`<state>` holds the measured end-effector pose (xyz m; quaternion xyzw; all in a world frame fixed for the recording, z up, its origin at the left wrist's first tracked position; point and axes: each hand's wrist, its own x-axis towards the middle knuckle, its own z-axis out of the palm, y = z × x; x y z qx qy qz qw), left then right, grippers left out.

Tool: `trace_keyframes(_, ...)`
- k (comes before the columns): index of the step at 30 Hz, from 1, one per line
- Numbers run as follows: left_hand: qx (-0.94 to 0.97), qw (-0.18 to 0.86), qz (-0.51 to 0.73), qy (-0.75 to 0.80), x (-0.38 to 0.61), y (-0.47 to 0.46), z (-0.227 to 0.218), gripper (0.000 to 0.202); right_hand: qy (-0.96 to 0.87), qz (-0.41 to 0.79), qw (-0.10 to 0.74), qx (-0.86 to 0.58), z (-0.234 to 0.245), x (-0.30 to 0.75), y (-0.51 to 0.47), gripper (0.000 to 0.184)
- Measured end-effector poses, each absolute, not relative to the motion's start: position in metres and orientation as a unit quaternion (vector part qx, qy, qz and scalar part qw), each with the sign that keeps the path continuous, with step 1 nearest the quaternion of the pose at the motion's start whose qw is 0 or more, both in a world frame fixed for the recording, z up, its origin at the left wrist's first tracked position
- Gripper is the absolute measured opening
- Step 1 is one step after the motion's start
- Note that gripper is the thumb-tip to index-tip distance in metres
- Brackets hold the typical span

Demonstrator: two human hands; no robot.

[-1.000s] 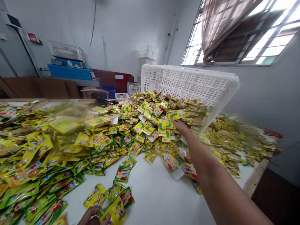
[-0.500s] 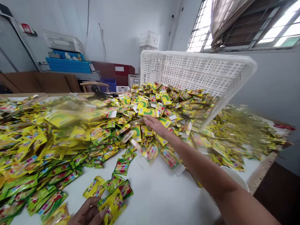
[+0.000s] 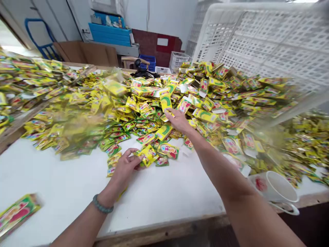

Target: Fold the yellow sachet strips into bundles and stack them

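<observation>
- Two bare hands over the white table [image 3: 180, 195], one on a sachet, the other at the cartons.
- Left hand [image 3: 128, 164]: thumb and fingers pinched narrow on a yellow sachet [image 3: 149, 156], held near the table top, at the front edge of the pile.
- Right hand [image 3: 179, 120]: fingertips at the lower end of a yellow carton [image 3: 166, 100], which lies on the heap. Touching; cannot tell whether the fingers are closed on it.
- Sachet, judged: light, soft, with glossy film likely to slip under a fingertip. Contents not visible, so fragility unknown. Best hold: flat pinch near one end or side, with little squeeze.
- Carton, judged: very light, thin card, stiff along the folds but easily dented across the broad face. Best hold: by the two long edges, clear of any end flap.
- Heap, judged: loose; a carton pulled from low down could bring neighbours sliding.
- Surroundings: white perforated crate [image 3: 259, 44] tilted behind the cartons, well beyond the right hand; white cup [image 3: 275, 188] at the table's near edge, beside the right forearm.
</observation>
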<state>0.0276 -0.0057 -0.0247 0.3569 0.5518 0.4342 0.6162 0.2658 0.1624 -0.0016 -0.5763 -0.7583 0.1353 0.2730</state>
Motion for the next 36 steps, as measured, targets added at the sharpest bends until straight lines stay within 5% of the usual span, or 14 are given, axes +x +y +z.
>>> trace_keyframes(17,0.396,0.6,0.481,0.502,0.028,-0.01,-0.021,0.056,-0.737,0.132,0.413,-0.518,-0.011,0.215,0.019,0.02)
trace_keyframes(23,0.407,0.611,0.474,0.487,0.029,-0.011,-0.019,0.058,-0.698,0.372,0.312,-0.526,-0.006,0.211,0.008,0.034)
trace_keyframes(28,0.386,0.636,0.461,0.483,0.032,-0.01,-0.02,0.059,-0.566,0.525,0.391,-0.501,-0.008,0.214,0.012,0.042)
trace_keyframes(33,0.352,0.645,0.488,0.471,0.029,-0.009,-0.02,0.058,-0.429,0.524,0.516,-0.524,-0.007,0.225,0.02,0.048)
trace_keyframes(36,0.318,0.652,0.518,0.454,0.027,-0.01,-0.02,0.053,-0.381,0.563,0.519,-0.518,-0.006,0.224,0.019,0.051)
